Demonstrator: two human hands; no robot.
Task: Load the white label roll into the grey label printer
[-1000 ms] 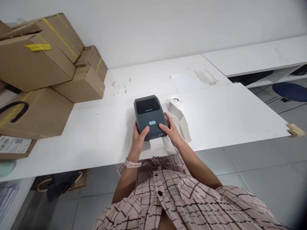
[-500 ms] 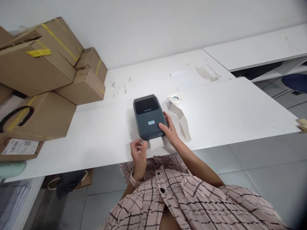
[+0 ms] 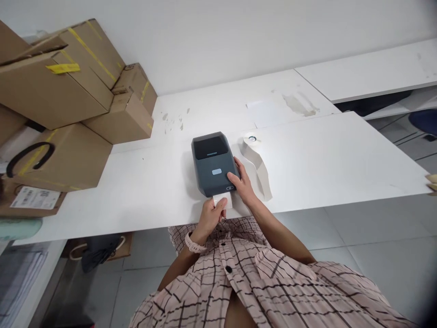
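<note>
A dark grey label printer (image 3: 212, 164) lies on the white table, its front edge towards me. From its front slot sticks out a short white paper label (image 3: 222, 199). My left hand (image 3: 212, 216) pinches that label between thumb and fingers, just below the slot. Against the printer's right side rests my right hand (image 3: 241, 183), thumb on the top near the corner and fingers round the side. Right of the printer, a roll of labels (image 3: 252, 139) trails a long loose strip (image 3: 261, 175) along the table.
Cardboard boxes (image 3: 78, 155) with yellow tape are stacked on the left of the table (image 3: 150, 196). A sheet of paper (image 3: 264, 114) lies towards the back. The table's front edge runs close to my body. A blue stool (image 3: 425, 120) stands at the far right.
My left hand has moved right from beside the printer's front corner and taken hold of the paper label. My right hand keeps its place on the printer. The view has shifted slightly.
</note>
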